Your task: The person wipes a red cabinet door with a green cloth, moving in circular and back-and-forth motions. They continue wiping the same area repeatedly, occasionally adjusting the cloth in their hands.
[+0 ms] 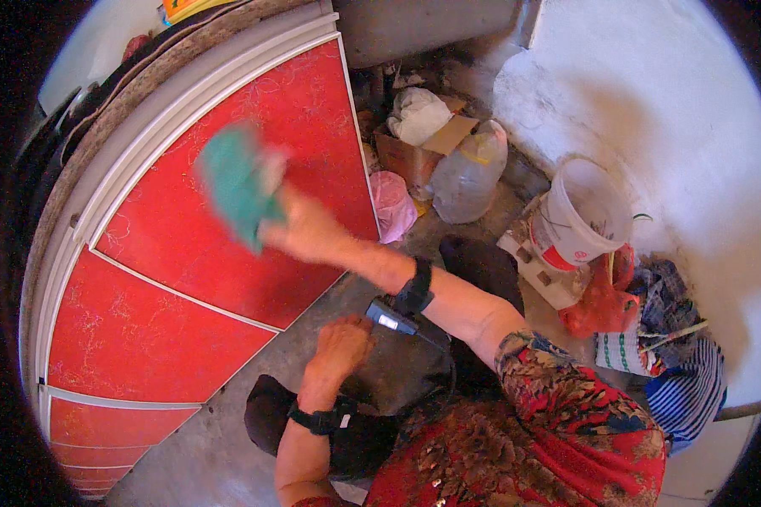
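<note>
My right hand (301, 225) grips a green cloth (238, 184) against or just in front of a red cabinet panel (304, 114) with white edging. Motion blurs both the hand and the cloth. My left hand (345, 348) hangs lower down, its fingers curled; what lies inside them, if anything, is hidden. Right beside its fingertips is a small dark device (391, 319) with a cable; whether they touch is unclear. Black straps (416, 285) circle both wrists. A second red panel (146, 329) adjoins the first at the left.
On the floor past the panel are an open cardboard box (406, 155), a clear plastic bag (472, 174) and a pink bag (393, 206). A white bucket (583, 212) stands near the wall, with a red plastic bag (599, 310) and striped fabric (688, 393) nearby.
</note>
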The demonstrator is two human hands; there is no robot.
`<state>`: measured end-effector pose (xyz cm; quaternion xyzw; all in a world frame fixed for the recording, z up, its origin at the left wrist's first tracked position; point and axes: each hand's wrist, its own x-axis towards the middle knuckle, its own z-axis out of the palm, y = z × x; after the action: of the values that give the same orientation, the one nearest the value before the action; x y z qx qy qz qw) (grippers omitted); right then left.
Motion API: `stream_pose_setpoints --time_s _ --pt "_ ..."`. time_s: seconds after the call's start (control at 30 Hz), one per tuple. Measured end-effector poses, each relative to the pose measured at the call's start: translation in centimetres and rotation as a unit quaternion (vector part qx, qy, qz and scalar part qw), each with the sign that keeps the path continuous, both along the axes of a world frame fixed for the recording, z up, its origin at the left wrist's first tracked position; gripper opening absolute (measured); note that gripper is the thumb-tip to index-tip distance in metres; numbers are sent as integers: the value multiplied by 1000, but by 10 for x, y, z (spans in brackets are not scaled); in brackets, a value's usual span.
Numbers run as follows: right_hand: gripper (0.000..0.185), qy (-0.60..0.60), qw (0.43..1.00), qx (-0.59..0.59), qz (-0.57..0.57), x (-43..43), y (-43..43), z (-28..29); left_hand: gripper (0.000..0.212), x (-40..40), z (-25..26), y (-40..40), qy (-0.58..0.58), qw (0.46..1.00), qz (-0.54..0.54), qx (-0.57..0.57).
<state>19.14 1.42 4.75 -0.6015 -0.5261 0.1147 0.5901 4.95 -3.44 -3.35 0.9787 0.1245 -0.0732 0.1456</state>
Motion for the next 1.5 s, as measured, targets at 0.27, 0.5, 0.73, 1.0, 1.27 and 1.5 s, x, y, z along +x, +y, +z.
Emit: stream_pose_setpoints --time_s 0.27,0.5,0.73,1.0,1.27,1.5 --pt "54 -126 944 -253 172 -20 0 -2 30 10 4 -4 31 1000 2 -3" --pt "20 359 896 261 -29 70 -8 50 32 -5 8 -7 -33 998 -37 28" --pt "41 -73 965 -149 202 17 -11 -9 36 -5 3 -9 11 999 -27 13" --pt "27 204 974 -55 79 31 -11 -3 29 -19 5 -2 -18 1000 21 2" --pt "26 326 938 112 35 52 -13 28 22 -18 -3 -8 -85 996 19 -3" --pt "50 -158 907 -264 289 -38 -7 -15 23 12 -13 -4 55 997 48 -21"
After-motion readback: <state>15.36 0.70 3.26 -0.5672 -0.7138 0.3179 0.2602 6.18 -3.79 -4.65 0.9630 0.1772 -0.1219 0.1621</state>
